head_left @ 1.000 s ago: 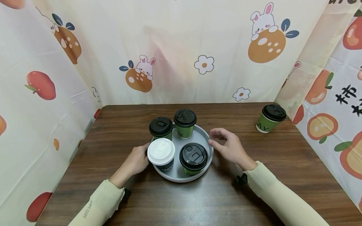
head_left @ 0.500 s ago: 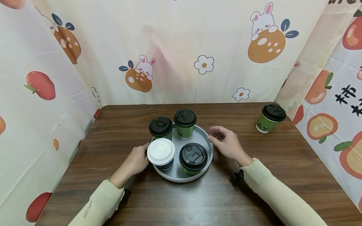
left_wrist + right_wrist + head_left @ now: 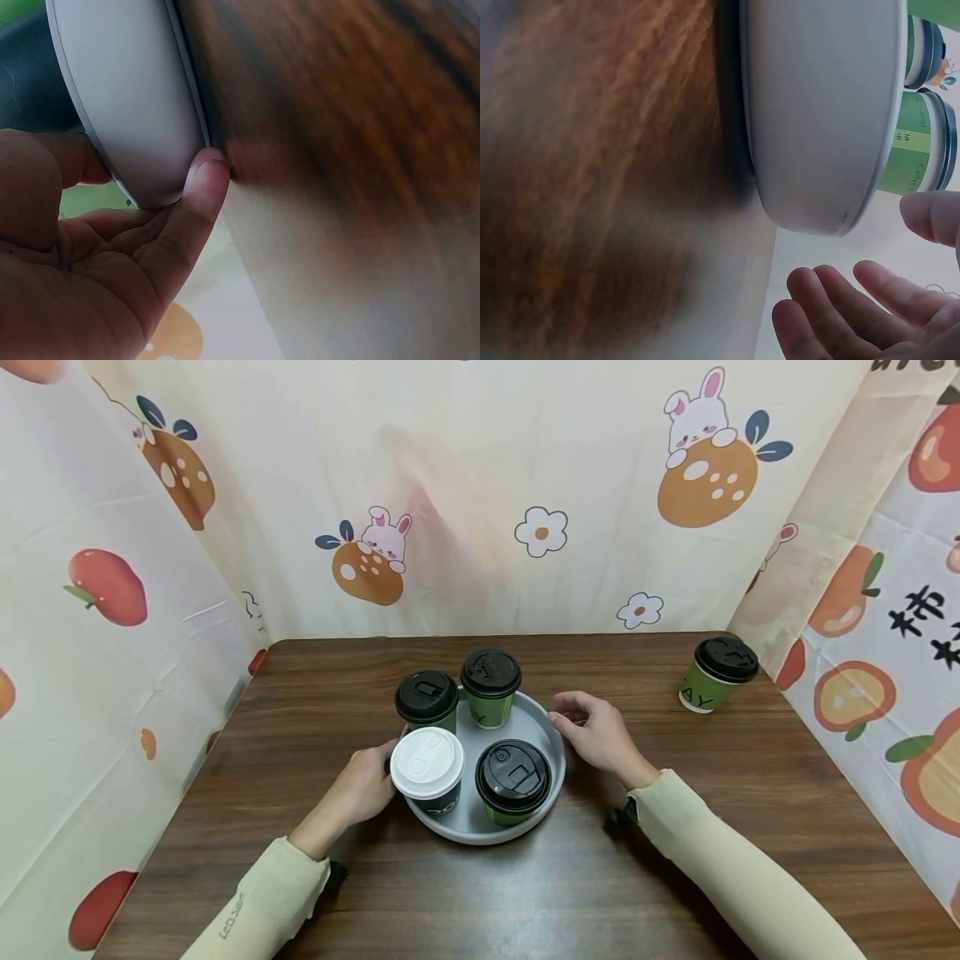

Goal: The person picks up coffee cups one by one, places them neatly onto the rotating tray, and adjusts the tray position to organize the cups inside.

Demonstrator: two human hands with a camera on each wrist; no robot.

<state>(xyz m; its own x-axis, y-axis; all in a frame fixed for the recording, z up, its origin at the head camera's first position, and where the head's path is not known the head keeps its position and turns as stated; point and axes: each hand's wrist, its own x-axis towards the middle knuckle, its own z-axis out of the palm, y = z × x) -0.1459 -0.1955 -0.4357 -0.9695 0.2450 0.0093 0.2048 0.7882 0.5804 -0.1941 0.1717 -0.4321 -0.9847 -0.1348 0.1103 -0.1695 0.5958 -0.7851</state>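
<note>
A round grey tray (image 3: 537, 718) lies on the table with paper coffee cups standing on it. One dark cup (image 3: 427, 763) has a white lid; three green cups have black lids, at the back (image 3: 491, 673), back left (image 3: 426, 695) and front right (image 3: 513, 775). My left hand (image 3: 363, 783) grips the tray's left side, thumb at the upper rim and fingers along the wall and lower edge in the left wrist view. At the tray's right side is my right hand (image 3: 597, 735), its fingers loosely bent; in the right wrist view a gap separates them from the tray wall (image 3: 817, 112).
Another green cup with a black lid (image 3: 717, 673) stands at the table's back right. The brown wooden table (image 3: 480, 902) ends at fabric curtains (image 3: 480, 527) printed with fruit and rabbits, behind it and on both sides.
My right hand has shifted slightly left and away from me, closer to the tray's right rim. The left hand, tray and cups have stayed in place.
</note>
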